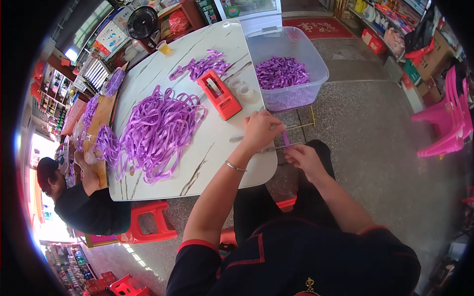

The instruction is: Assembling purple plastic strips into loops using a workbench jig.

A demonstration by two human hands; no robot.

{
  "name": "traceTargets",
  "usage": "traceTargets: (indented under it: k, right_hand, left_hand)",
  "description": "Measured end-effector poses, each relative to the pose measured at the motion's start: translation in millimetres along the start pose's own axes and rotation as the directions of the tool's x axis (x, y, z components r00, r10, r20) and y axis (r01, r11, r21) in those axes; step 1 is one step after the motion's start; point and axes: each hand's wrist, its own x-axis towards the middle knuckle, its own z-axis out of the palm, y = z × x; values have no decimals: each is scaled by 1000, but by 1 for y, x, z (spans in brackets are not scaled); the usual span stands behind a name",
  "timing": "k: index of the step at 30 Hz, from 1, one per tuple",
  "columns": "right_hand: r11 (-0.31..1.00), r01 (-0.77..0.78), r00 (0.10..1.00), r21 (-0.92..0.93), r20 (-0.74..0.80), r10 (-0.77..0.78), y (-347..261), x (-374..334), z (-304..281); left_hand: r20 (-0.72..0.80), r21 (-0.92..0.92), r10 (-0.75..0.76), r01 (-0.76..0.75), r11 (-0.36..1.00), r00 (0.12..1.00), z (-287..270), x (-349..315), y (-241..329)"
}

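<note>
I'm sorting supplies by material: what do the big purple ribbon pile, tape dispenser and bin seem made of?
Ribbon pile: probably satin-like fabric, softly shiny, falling in loose loops; plastic possible.
Tape dispenser: likely hard plastic, smooth red, with crisp moulded-looking edges.
Bin: apparently translucent plastic; purple pieces show through its cloudy wall.

Near and far around the counter (212,138)

On it, the near ribbon pile (158,130) lies left of my left grip (271,129). Behind that pile, to its right, lies the far ribbon pile (202,65); a cup (163,48) stands beyond, further left. The tape dispenser (219,94) sits between the near ribbon pile and the tub (316,61), which holds ribbon pieces (281,74) beside the counter's right edge. My ribbon strip (286,139) runs between left grip and right grip (292,152). Plastic chairs (452,116) stand far right.
</note>
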Motion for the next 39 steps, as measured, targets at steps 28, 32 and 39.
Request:
traceTargets:
  k: [28, 32, 39]
  right_hand:
    - [860, 21, 895, -509, 393, 211, -82, 5, -23]
    - [887, 296, 929, -355, 325, -179, -124, 38, 30]
    - [696, 477, 874, -537, 375, -309, -135, 147, 113]
  left_hand:
    - [469, -544, 230, 484, -685, 853, 19, -94, 27]
    - [464, -555, 206, 464, -690, 861, 21, -97, 28]
    - [407, -559, 274, 475, -680, 871, 30, -99, 26]
